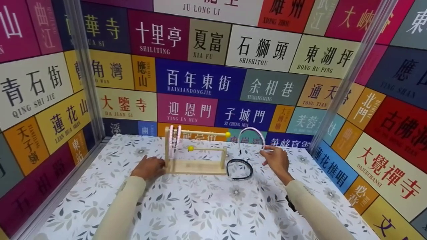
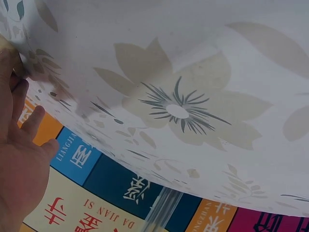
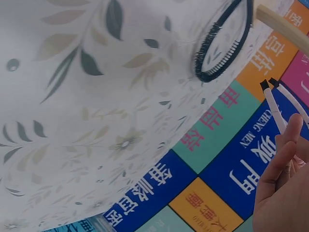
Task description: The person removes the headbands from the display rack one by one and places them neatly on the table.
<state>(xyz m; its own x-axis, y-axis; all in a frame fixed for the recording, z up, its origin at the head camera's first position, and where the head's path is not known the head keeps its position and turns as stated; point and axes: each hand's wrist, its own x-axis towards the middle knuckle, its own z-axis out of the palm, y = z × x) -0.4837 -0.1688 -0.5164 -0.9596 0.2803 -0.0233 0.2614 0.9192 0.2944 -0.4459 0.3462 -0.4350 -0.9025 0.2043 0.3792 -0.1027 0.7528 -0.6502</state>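
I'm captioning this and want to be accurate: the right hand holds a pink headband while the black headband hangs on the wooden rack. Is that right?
Not quite: the black headband does not hang on the wooden rack. The head view shows it on the patterned tablecloth, beside the rack. The right hand does hold a pink headband.

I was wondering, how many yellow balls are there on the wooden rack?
2: one yellow ball at the right end of the upper rod and another at the left end of the lower rod.
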